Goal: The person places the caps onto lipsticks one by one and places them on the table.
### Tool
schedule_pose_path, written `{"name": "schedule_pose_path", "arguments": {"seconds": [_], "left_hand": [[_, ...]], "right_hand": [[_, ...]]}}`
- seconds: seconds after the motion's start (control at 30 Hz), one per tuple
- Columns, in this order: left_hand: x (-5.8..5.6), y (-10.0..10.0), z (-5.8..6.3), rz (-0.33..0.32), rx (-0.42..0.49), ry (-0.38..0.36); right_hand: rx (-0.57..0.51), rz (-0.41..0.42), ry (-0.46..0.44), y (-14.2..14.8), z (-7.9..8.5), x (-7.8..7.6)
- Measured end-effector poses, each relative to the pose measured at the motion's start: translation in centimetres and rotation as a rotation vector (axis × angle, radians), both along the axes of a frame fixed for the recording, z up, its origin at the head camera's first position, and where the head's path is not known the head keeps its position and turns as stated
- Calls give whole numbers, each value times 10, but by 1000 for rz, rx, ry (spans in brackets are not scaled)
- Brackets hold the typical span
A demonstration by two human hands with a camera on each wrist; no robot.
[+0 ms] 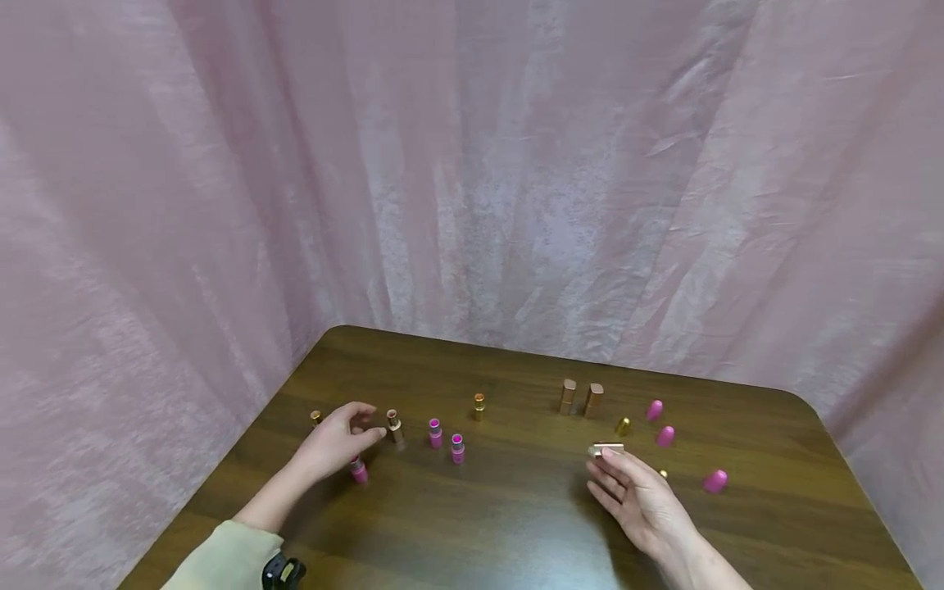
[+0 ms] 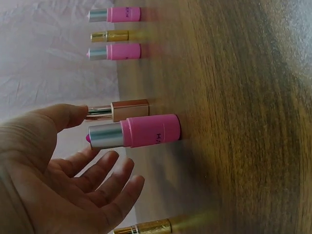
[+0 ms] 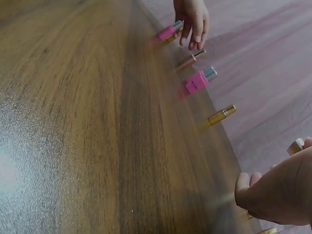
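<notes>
My left hand [image 1: 332,442] reaches beside an upright uncapped rose-gold lipstick [image 1: 395,428], its thumb tip right at the lipstick's metal top. Its other fingers are loosely bent and hold nothing. Below that hand stands an uncapped pink lipstick [image 2: 151,130], partly covered in the head view. A gold lipstick [image 1: 316,417] stands just behind the hand. On the right, my right hand [image 1: 637,500] pinches a rose-gold lipstick cap [image 1: 609,448] between thumb and fingers, held sideways above the table. In the right wrist view, the cap [image 3: 295,146] shows only in part.
Two pink lipsticks [image 1: 457,449] and a gold lipstick [image 1: 479,406] stand mid-table. Two rose-gold caps [image 1: 593,401] stand toward the back right. Near the right hand are gold caps [image 1: 623,426] and several pink caps [image 1: 715,481]. A pink curtain [image 1: 516,180] hangs behind the wooden table [image 1: 501,524].
</notes>
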State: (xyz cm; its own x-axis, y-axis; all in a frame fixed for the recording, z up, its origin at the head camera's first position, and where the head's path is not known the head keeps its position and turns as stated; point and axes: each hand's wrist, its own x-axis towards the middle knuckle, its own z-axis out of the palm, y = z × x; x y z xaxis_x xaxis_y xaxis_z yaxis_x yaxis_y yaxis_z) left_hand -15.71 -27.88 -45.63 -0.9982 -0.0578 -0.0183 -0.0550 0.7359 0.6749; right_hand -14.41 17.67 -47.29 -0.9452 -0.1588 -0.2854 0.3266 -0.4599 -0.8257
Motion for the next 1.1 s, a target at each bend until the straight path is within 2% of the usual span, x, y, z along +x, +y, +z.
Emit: {"name": "schedule_pose_path", "arguments": {"seconds": [0.2, 0.33, 0.53, 0.67, 0.8, 1.1], "left_hand": [[-14, 11, -5, -35, 29, -19], [-22, 15, -8, -29, -9, -38], [-32, 21, -10, -69, -80, -75], [-32, 22, -9, -54, -140, -114], [-30, 22, -7, -45, -193, -121], [-32, 21, -7, -38, -252, -67]], "right_hand": [[24, -23, 19, 10, -2, 4], [22, -22, 25, 10, -4, 4], [21, -19, 12, 5, -5, 3], [18, -6, -2, 3, -4, 2], [14, 1, -6, 1, -4, 1], [4, 0, -5, -2, -5, -1]]}}
